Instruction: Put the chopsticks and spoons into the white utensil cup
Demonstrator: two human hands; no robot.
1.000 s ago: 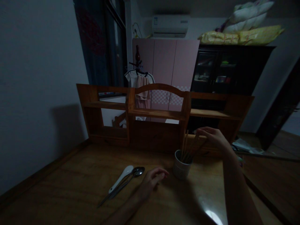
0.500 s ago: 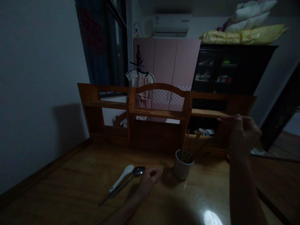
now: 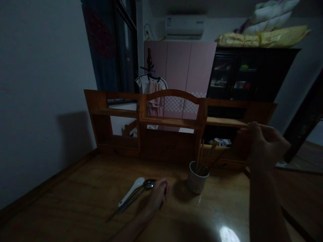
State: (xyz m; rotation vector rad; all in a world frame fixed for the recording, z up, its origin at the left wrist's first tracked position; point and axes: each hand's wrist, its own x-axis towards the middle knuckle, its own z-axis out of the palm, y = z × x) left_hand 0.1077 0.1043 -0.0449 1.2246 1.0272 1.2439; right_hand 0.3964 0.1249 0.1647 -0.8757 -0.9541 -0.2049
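Note:
On the wooden desk [image 3: 75, 205] stands a small white cup [image 3: 196, 181] with several wooden chopsticks [image 3: 205, 158] leaning in it. My right hand [image 3: 264, 143] is raised to the right of the cup, its fingers curled together; whether it holds anything is too dark to tell. My left hand [image 3: 158, 193] rests on the desk with its fingers curled in, just right of a white spoon [image 3: 131, 195] and a metal spoon [image 3: 148, 184] that lie side by side. Other dark utensils lie beside the spoons.
A wooden shelf unit [image 3: 171, 122] runs along the desk's back edge. Behind it are a pink wardrobe [image 3: 186, 67], a dark cabinet [image 3: 242, 74] with bedding on top, hanging clothes [image 3: 151, 90] and an air conditioner [image 3: 184, 27]. A grey wall [image 3: 37, 84] lies at the left.
My right hand lifted away from the chopsticks in the cup and moved up and to the right. My left hand curled its fingers and drew slightly back toward the spoons.

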